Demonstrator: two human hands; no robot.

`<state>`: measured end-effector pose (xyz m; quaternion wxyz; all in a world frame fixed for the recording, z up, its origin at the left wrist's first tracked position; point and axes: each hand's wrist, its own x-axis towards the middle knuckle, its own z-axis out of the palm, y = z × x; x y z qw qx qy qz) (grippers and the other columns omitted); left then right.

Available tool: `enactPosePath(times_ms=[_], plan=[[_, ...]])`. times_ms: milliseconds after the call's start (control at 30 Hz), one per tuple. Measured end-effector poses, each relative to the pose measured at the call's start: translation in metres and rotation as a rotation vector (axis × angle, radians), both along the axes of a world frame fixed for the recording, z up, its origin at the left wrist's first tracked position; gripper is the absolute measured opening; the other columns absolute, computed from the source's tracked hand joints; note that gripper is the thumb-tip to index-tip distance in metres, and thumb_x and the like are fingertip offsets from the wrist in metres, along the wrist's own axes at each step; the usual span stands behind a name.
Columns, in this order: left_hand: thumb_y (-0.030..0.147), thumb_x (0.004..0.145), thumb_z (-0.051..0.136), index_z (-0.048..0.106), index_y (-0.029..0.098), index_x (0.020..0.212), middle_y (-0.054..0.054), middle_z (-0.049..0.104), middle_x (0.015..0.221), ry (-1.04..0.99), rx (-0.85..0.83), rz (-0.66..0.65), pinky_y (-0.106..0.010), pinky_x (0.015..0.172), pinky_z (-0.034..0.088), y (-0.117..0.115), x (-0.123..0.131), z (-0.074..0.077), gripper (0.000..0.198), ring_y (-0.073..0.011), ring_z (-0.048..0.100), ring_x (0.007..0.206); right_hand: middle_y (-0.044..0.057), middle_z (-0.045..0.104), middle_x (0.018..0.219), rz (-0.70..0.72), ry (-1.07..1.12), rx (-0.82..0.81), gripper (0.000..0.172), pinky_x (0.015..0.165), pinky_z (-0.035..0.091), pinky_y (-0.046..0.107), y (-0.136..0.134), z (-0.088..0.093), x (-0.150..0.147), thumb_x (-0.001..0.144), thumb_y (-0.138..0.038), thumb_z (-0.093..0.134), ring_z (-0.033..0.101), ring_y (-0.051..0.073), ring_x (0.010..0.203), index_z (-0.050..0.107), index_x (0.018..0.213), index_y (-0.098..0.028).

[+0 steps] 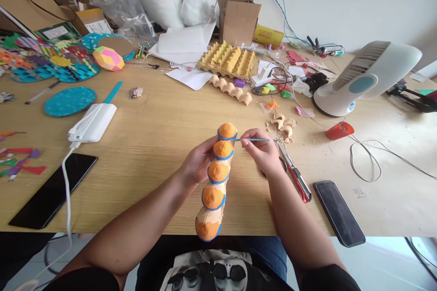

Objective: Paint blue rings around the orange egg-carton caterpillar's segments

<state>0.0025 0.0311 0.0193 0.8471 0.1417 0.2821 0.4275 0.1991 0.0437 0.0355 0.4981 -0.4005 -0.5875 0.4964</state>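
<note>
My left hand [200, 161] is closed around the upper part of an egg carton strip [221, 179], which slants toward me above the table edge. Several bumps on the strip wear orange caps with blue rims along their lower edges. Between thumb and fingers, my right hand [261, 148] pinches a thin blue stick [254, 139]; its exact kind cannot be made out. The stick lies level, its left end at the blue rim of the farthest bump. Under my right wrist is a red box cutter [297, 175], beside partly hidden scissors [282, 163].
A phone [339, 213] lies right, near a red cup [339, 130] and white fan [355, 79]. Yellow egg trays [228, 60] and a bare carton strip [231, 89] are behind. At left are a white power bank [93, 122], a black tablet-like device [53, 190] and blue-green ovals [70, 101].
</note>
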Motion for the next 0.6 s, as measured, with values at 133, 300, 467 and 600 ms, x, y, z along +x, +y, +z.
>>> enactPosePath(times_ms=[133,300,467,600], plan=[[0.037,0.094,0.068,0.074,0.025,0.086,-0.003,0.072,0.072,0.012,-0.006,-0.009,-0.03,0.055,0.048,-0.001,0.0,0.0,0.016,-0.0194,0.066,0.058,0.002,0.062,0.078,-0.02,-0.032,0.122,0.032,0.068,0.044,0.032,0.001,-0.001,0.001,0.088,-0.052,0.076,0.054,0.018,0.074,0.066,0.08,-0.023],[0.038,0.091,0.071,0.077,0.027,0.088,-0.003,0.075,0.075,0.047,0.014,-0.001,-0.032,0.06,0.05,-0.001,0.001,-0.003,0.013,-0.0218,0.07,0.065,0.004,0.065,0.085,-0.013,-0.076,0.244,0.024,0.08,0.049,0.037,0.004,-0.006,0.0,0.093,-0.046,0.073,0.06,0.021,0.084,0.068,0.083,-0.024],[0.038,0.093,0.069,0.079,0.026,0.091,-0.005,0.078,0.083,0.056,0.045,-0.002,-0.033,0.063,0.051,0.0,0.002,-0.004,0.015,-0.0239,0.072,0.074,0.003,0.064,0.085,-0.043,-0.09,0.26,0.019,0.078,0.049,0.037,0.004,-0.013,-0.004,0.092,-0.042,0.074,0.059,0.021,0.082,0.068,0.084,-0.026],[0.038,0.093,0.067,0.08,0.027,0.092,-0.006,0.079,0.087,0.069,0.086,0.001,-0.035,0.066,0.053,0.0,0.003,-0.005,0.016,-0.027,0.074,0.082,0.004,0.064,0.088,-0.081,-0.116,0.287,0.017,0.08,0.05,0.038,0.003,-0.015,-0.006,0.091,-0.04,0.075,0.059,0.022,0.085,0.068,0.085,-0.027]])
